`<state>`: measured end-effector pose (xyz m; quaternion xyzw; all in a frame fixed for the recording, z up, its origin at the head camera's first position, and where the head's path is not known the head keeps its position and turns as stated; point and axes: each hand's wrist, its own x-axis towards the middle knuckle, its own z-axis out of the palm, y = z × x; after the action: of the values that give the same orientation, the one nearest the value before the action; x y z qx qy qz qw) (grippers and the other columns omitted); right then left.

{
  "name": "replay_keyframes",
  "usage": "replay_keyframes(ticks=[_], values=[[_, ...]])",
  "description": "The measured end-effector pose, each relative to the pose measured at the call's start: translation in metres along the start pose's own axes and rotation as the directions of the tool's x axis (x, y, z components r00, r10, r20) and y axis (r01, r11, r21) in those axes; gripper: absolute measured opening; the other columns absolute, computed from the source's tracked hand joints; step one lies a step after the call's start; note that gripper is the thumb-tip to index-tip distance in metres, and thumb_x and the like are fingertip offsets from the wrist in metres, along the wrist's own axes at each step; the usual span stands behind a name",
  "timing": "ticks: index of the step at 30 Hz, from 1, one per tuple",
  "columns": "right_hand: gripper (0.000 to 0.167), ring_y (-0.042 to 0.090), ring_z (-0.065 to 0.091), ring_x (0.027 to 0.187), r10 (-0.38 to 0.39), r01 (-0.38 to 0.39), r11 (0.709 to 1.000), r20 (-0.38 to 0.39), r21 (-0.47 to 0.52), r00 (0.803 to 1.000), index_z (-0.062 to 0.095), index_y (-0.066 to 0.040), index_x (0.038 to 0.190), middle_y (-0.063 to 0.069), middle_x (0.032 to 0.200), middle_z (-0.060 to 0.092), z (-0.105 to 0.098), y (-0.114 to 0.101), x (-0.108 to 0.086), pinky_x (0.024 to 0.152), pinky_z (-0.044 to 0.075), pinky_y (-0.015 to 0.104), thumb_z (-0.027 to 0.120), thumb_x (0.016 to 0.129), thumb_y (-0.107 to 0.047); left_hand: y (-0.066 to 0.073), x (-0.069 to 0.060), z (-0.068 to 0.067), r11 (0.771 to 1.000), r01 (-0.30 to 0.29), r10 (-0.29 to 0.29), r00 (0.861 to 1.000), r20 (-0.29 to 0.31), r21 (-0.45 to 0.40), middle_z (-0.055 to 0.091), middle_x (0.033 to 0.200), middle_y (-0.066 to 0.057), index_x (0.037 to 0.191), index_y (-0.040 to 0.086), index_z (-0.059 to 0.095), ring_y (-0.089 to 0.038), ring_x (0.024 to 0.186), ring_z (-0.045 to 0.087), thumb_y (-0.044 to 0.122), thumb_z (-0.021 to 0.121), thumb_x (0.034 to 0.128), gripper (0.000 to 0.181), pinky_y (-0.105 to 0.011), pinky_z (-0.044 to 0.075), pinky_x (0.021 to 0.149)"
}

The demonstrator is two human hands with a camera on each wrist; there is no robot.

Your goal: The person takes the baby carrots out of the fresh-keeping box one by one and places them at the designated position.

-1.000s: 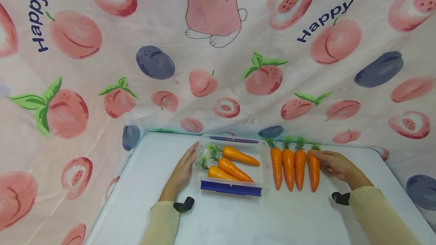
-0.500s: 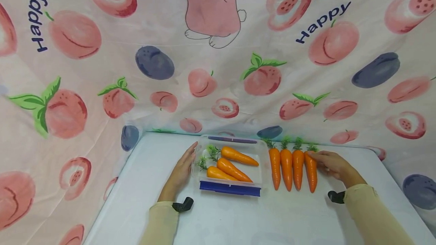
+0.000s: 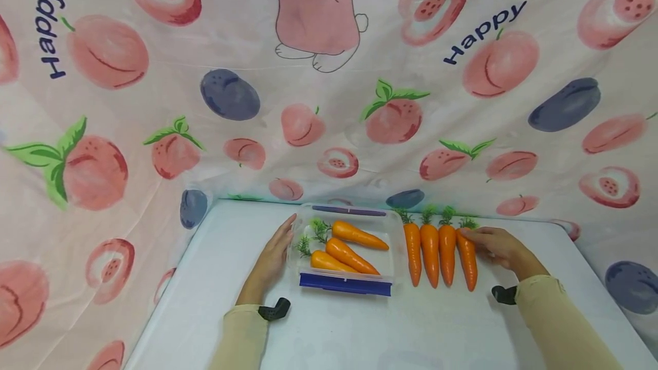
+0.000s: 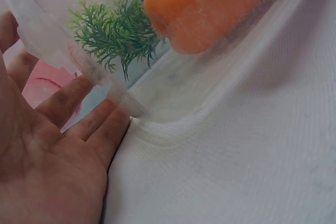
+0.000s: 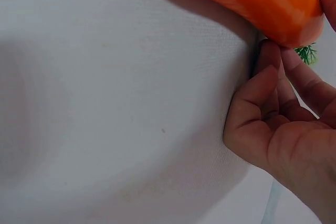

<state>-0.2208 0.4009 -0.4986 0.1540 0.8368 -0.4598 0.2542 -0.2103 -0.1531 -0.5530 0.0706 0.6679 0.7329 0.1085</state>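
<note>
At the left, a beige sleeve and a black wrist camera lead to the left hand, its fingers nearly straight and touching the left wall of a clear plastic box; it grips nothing. In the box lie three orange carrots, green tops to the left, tips pointing right and toward the near side. A blue flap stands out along the box's near side.

Just right of the box, four more carrots lie in a row on the white table, green tops at the far end, tips near. The rightmost carrot slants slightly, its tip toward the right. The right hand, fingers curled, pinches its upper end between thumb and fingers. Behind, a fruit-printed cloth rises along the table's far edge.
</note>
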Motion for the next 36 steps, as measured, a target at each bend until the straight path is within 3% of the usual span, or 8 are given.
replay_keyframes(ticks=[5, 9, 16, 22, 26, 32, 36], values=[[0.098, 0.04, 0.044, 0.123, 0.006, -0.006, 1.0, 0.005, -0.015, 1.0, 0.034, 0.01, 0.149, 0.027, 0.14, 0.046, 0.001, -0.001, 0.001, 0.101, 0.053, 0.051, 0.057, 0.094, -0.067, -0.001, -0.001, -0.002, 1.0, 0.002, -0.002, 1.0, 0.003, 0.004, 0.019, 0.171, -0.006, 0.161, 0.028, 0.032, -0.029, 0.159, 0.012, 0.039, 0.041, 0.1104, 0.053, -0.051, 0.01, 0.13], [0.101, 0.044, 0.043, 0.127, 0.005, -0.005, 1.0, 0.002, -0.028, 1.0, 0.031, 0.012, 0.15, 0.032, 0.147, 0.041, 0.0, -0.001, 0.0, 0.112, 0.041, 0.065, 0.055, 0.094, -0.069, 0.001, -0.001, -0.002, 1.0, -0.003, 0.003, 1.0, 0.008, 0.001, 0.019, 0.171, -0.005, 0.162, 0.027, 0.031, -0.028, 0.16, 0.012, 0.04, 0.04, 0.1102, 0.054, -0.051, 0.01, 0.13], [0.102, 0.037, 0.047, 0.122, -0.006, 0.006, 0.999, -0.021, -0.035, 1.0, 0.033, 0.013, 0.15, 0.028, 0.14, 0.049, -0.001, 0.005, -0.004, 0.11, 0.047, 0.058, 0.054, 0.094, -0.07, 0.002, -0.001, -0.001, 1.0, 0.003, -0.003, 1.0, -0.009, 0.025, 0.021, 0.171, -0.005, 0.16, 0.032, 0.034, -0.028, 0.159, 0.012, 0.042, 0.041, 0.1097, 0.051, -0.052, 0.009, 0.13], [0.106, 0.044, 0.044, 0.132, -0.007, 0.007, 1.0, -0.022, -0.006, 1.0, 0.027, 0.014, 0.152, 0.034, 0.152, 0.038, 0.0, 0.011, -0.009, 0.116, 0.038, 0.062, 0.053, 0.094, -0.071, 0.003, -0.001, 0.001, 1.0, 0.004, -0.004, 1.0, 0.005, 0.01, 0.019, 0.171, -0.007, 0.161, 0.029, 0.032, -0.029, 0.16, 0.01, 0.04, 0.04, 0.1101, 0.053, -0.053, 0.008, 0.13], [0.103, 0.046, 0.044, 0.133, -0.032, 0.031, 0.999, -0.029, -0.01, 0.999, 0.026, 0.015, 0.152, 0.035, 0.151, 0.038, -0.001, 0.011, -0.012, 0.117, 0.038, 0.061, 0.053, 0.096, -0.067, 0.004, -0.001, 0.003, 1.0, 0.002, -0.002, 1.0, 0.014, -0.006, 0.02, 0.171, -0.006, 0.161, 0.028, 0.032, -0.028, 0.159, 0.014, 0.042, 0.041, 0.1099, 0.054, -0.051, 0.013, 0.13], [0.1, 0.04, 0.051, 0.125, -0.051, 0.045, 0.997, -0.091, -0.068, 0.995, 0.03, 0.011, 0.151, 0.032, 0.144, 0.044, -0.009, 0.001, -0.018, 0.112, 0.047, 0.053, 0.055, 0.095, -0.068, 0.005, -0.002, 0.003, 1.0, 0.0, 0.0, 1.0, 0.019, -0.005, 0.023, 0.17, -0.004, 0.161, 0.03, 0.032, -0.027, 0.158, 0.019, 0.043, 0.041, 0.1094, 0.054, -0.048, 0.018, 0.129], [0.102, 0.044, 0.049, 0.129, -0.062, 0.053, 0.994, -0.097, -0.1, 0.993, 0.031, 0.009, 0.151, 0.033, 0.149, 0.041, -0.01, -0.013, -0.022, 0.112, 0.047, 0.055, 0.055, 0.093, -0.071, 0.006, -0.003, 0.002, 1.0, -0.004, 0.004, 1.0, 0.011, 0.011, 0.023, 0.17, -0.005, 0.161, 0.03, 0.032, -0.027, 0.158, 0.018, 0.044, 0.041, 0.1092, 0.054, -0.048, 0.017, 0.129]])
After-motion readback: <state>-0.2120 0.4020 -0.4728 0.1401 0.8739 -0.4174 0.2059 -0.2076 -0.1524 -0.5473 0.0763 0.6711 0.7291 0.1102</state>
